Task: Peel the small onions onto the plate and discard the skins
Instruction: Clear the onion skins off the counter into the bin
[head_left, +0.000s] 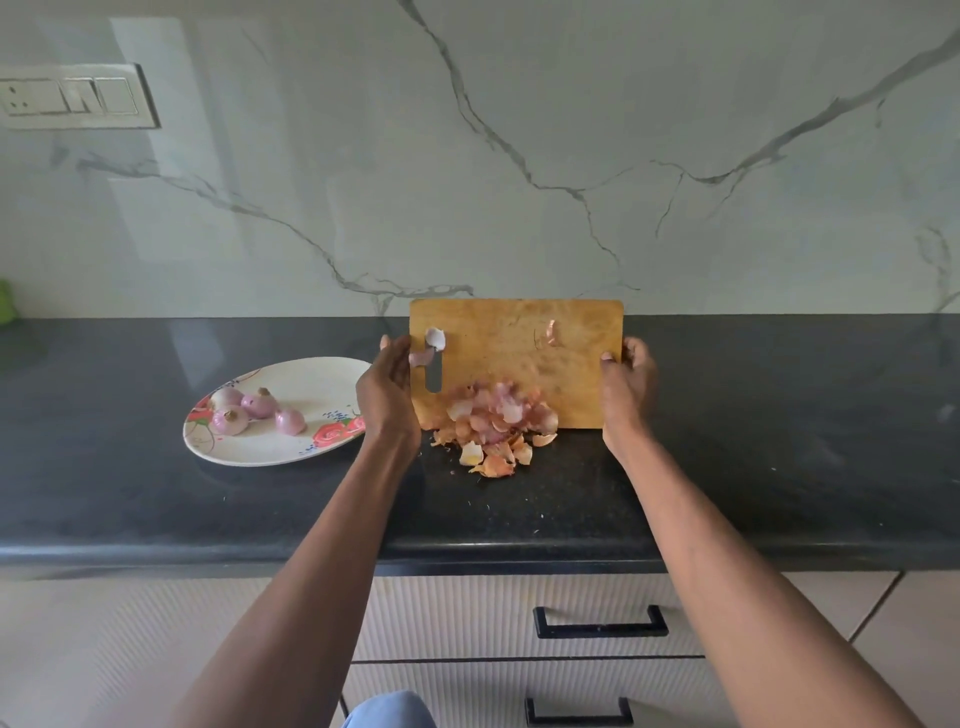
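I find the wooden cutting board (519, 358) tilted up on its near edge, gripped at both short sides: the left hand (389, 392) has its fingers curled round the handle-slot side, the right hand (628, 387) has thumb and fingers clamped on the opposite edge. The onion skins (493, 421) lie heaped at the board's lower edge, part of them already on the black countertop (779, 441). Four peeled onions (254, 410) rest on the floral plate (291, 452), just left of the left wrist. Risks, in my judgement: two stray skins stuck high on the board may drop anywhere if it is carried off; a steeper tilt would scatter the light skins toward the counter's front edge and the floor; a leftward swing could knock the plate. Open counter lies to the right; the wall stands close behind the board.
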